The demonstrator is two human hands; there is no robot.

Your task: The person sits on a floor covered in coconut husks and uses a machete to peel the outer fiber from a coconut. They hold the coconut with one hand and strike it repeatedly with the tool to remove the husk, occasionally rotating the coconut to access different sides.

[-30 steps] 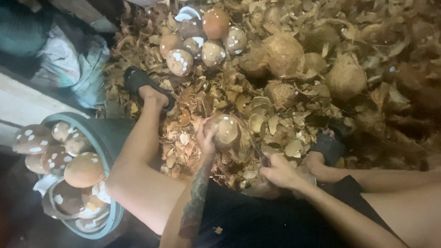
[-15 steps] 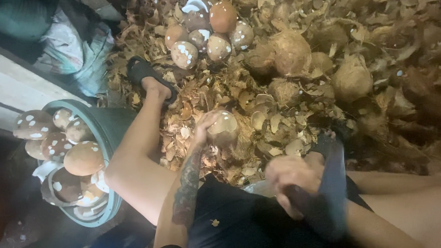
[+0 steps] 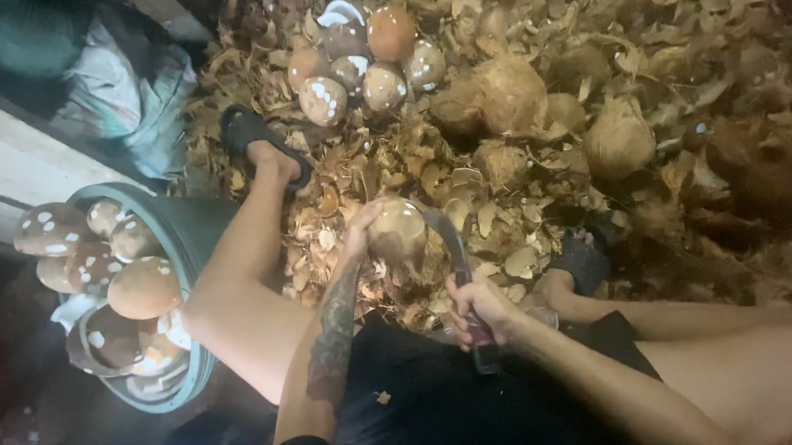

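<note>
Head view is showing a round, pale brown peeled coconut [image 3: 398, 231] sitting low between the person's knees, just above a heap of dry brown husk chips [image 3: 385, 161]. The left hand [image 3: 365, 228] is cupping the coconut's left side, its fingers wrapped over the shell and grasping it. The right hand [image 3: 480, 305] is clenching its fingers around the handle of a curved dark steel blade [image 3: 449, 238], whose edge is arcing up and touching the coconut's right side. A tattooed left forearm [image 3: 334, 330] is running down toward the camera over dark shorts [image 3: 437, 405]. The left foot in a black sandal [image 3: 257, 135] is resting on the chips, well apart from the right foot's black sandal [image 3: 582, 260]. Beyond the left foot, a cluster of peeled, white-spotted brown coconuts [image 3: 355, 62] is lying on the ground, with unpeeled hairy brown coconuts [image 3: 514, 91] just beside it. Beside the left leg, a round teal plastic tub [image 3: 181, 230] is holding more white-spotted peeled coconuts [image 3: 108, 276].
</note>
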